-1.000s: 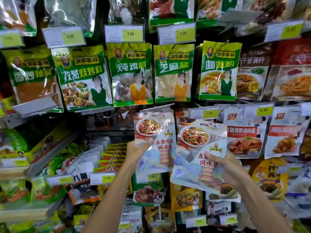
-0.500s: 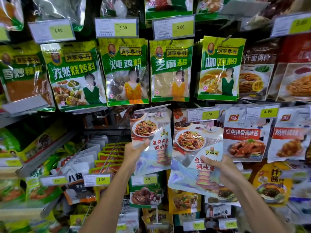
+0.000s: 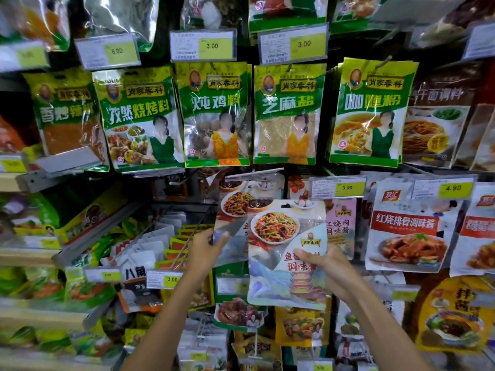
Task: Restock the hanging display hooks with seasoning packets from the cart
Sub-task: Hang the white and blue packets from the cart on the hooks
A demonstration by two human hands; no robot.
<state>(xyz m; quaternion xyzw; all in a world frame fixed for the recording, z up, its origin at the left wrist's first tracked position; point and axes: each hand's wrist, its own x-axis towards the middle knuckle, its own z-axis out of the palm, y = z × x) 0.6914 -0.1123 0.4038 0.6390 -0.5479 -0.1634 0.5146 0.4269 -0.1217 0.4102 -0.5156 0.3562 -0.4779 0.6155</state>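
Now right hand [image 3: 329, 271] grips 鱼香 packet [image 3: 276, 226], left hand [image 3: 206, 247] hanging packet [image 3: 233, 204].

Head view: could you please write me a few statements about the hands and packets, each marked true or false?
1. The right hand grips a seasoning packet picturing a stir-fry plate. True.
2. The left hand holds nothing. False: it pinches the hanging packet behind.
3. The seasoning packet overlaps the hanging packet, in front of it. True.
4. The price tag just above the seasoning packet's right corner reads 6.00. False: it reads 3.00.
5. The row of packets above is red. False: the upper packets are green and yellow.
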